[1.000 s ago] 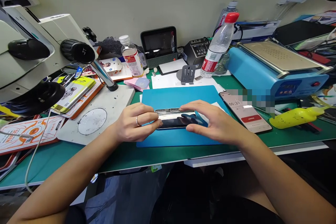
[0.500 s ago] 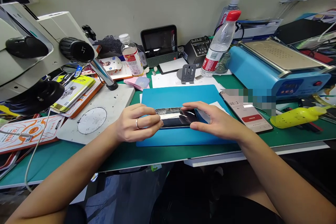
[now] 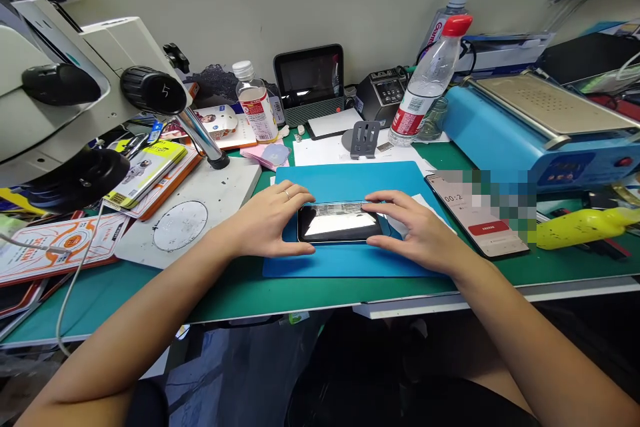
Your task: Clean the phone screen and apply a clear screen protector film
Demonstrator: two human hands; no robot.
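Since prev frame: my L hand (image 3: 265, 221), w/ a thin metal ring (image 3: 287, 194), has gone from fingers bunched on the L end to spread wide; my R hand (image 3: 425, 230) approx. same pose.

L to R now: white-bodied, black-knobbed microscope (image 3: 125, 47), then off-white flat base plate (image 3: 225, 187). Next, L hand: thumb & fingers well apart, astride the L end of a black, glass-faced, phone-shaped slab (image 3: 340, 235); nothing gripped afaict; whether tips brush the rim, can't tell. Slab lies flat on the blue rectangular mat (image 3: 345, 263), long side running L–R, btwn both hands; white glare on glass, streaky band on far side (film or reflection, can't tell). R hand: spans slab's R end, fingers at far edge, thumb at near edge; tips look in contact, but pinch vs. just resting, can't tell. Further R: black-edged phone w/ pale lit screen (image 3: 473, 217), blue metal box w/ perforated top (image 3: 500, 127), yellow plastic squeeze bottle (image 3: 575, 227).

Handling (my guess): slab's light, stiff, slick, prob. fragile & smudge-prone. Take it by the long edges near each end, thumbs near side, fingers far side, light squeeze; no pressing mid-glass, no flexing.
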